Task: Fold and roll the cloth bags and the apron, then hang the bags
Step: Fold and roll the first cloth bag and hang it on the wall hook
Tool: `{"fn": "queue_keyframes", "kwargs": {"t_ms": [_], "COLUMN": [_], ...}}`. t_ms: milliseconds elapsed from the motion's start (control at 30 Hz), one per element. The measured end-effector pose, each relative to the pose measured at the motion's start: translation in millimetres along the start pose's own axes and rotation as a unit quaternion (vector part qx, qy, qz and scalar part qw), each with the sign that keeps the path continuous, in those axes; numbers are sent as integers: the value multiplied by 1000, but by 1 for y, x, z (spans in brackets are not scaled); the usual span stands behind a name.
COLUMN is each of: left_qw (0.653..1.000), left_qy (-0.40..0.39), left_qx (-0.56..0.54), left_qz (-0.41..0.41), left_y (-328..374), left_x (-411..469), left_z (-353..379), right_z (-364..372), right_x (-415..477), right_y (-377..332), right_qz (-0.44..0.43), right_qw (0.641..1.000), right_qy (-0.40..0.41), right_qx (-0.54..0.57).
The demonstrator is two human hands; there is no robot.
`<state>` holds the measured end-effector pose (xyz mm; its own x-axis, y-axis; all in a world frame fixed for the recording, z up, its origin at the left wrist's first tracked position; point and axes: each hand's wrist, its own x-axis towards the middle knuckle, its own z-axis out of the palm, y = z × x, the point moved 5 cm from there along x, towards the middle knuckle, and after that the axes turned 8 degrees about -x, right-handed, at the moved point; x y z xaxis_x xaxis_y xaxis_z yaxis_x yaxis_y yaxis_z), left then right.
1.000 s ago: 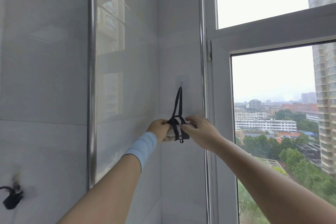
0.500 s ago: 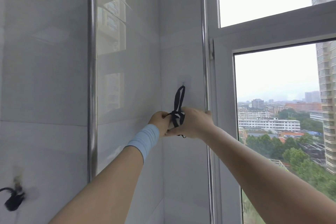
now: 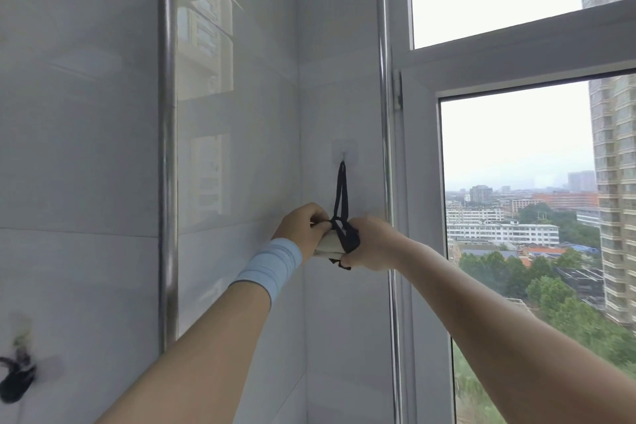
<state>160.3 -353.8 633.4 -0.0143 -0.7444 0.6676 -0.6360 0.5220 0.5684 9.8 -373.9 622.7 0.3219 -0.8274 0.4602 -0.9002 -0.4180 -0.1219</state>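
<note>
The black strap (image 3: 341, 189) was loose and bent a moment ago. Now it is pulled straight down from the hook (image 3: 343, 152). The right hand (image 3: 373, 244) has slid a bit to the side, so the white cloth bag (image 3: 327, 244) shows between the two hands.

The cloth bag is rolled into a small bundle with black strap wound round it. It hangs by the strap from the small clear hook, which is stuck on the white tile wall (image 3: 86, 148) near the corner, just beside the window frame (image 3: 421, 217).

The left hand (image 3: 301, 227) grips the left end of the roll with its fingers curled. The right hand grips the right end, its fingers curled round the bag and the strap there.

A light blue band (image 3: 272, 267) sits on the left wrist. A shiny metal pipe (image 3: 167, 148) runs up the wall. Low on the left, a dark blurry thing (image 3: 15, 379) hangs on the wall. Outside the glass are buildings (image 3: 499, 231) and green trees (image 3: 499, 268).
</note>
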Motion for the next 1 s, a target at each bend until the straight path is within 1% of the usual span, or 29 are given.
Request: {"fn": "queue_keyframes", "kwargs": {"t_ms": [67,133,200,300,400,500,600,633,700,767,867,933,1000], "left_qw": [998,993,986,978,965,975,984,982,971,968,985,986,989], "left_qy": [-26,-52,-57,-53,-59,-65,3,8,-20,-47,-64,-56,-14], "left_qx": [57,102,152,187,241,206,167,173,215,231,155,150,139], "left_qz": [22,31,50,75,78,49,61,72,99,85,37,37,56], "left_y": [-1,-5,-11,-21,-32,-31,-27,-29,-33,-35,-26,-15,-5], "left_x": [-7,-12,-12,-12,-11,-10,-11,-14,-16,-14,-17,-23,-28], "left_z": [6,12,16,24,34,40,34,34,39,40,33,26,17], "right_z": [7,13,22,33,44,47,44,44,47,46,33,15,0], "right_x": [-1,-2,-8,-21,-30,-29,-29,-30,-32,-31,-32,-39,-45], "right_y": [2,5,5,1,3,3,4,5,7,7,5,5,7], "right_qz": [3,2,-6,-37,-59,-69,-67,-66,-66,-65,-56,-45,-31], "right_qw": [1000,999,994,977,961,955,960,962,965,970,983,985,982], "right_qy": [13,44,94,191,235,231,227,223,203,175,136,158,183], "right_qx": [8,-15,-52,-85,-133,-173,-147,-143,-153,-153,-106,-59,-25]}}
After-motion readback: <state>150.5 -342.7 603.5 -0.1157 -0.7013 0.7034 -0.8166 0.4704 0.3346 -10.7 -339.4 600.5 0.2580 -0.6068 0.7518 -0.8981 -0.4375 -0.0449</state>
